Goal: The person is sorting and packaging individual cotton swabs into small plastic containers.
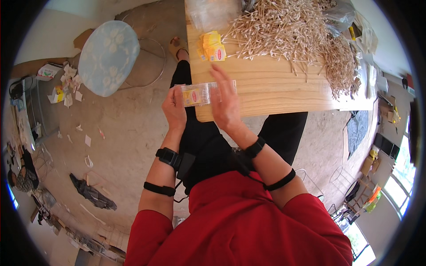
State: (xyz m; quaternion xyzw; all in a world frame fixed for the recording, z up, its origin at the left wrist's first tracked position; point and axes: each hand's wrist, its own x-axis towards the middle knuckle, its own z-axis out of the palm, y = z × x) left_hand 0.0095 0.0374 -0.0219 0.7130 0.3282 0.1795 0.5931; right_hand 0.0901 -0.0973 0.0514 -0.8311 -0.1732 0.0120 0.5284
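Observation:
A clear plastic packet of cotton swabs [191, 95] with a yellow card inside lies level over the table's near left corner. My left hand [174, 110] is closed on its left end. My right hand [227, 106] is at the packet's right end, its fingers stretched out and slightly blurred. That hand covers part of the packet, so I cannot tell how firmly it touches. Beyond my hands, a small stack of yellow printed cards [212, 46] rests on the wooden table [270, 86]. A large heap of loose cotton swabs [284, 29] spreads across the table's far side.
Clear plastic bags [213, 13] lie at the table's far left, and another plastic bag [339, 20] sits behind the heap. A stool with a pale blue patterned cover [108, 57] stands to the left. Paper scraps [69, 84] and a dark cloth-like piece [91, 193] litter the floor.

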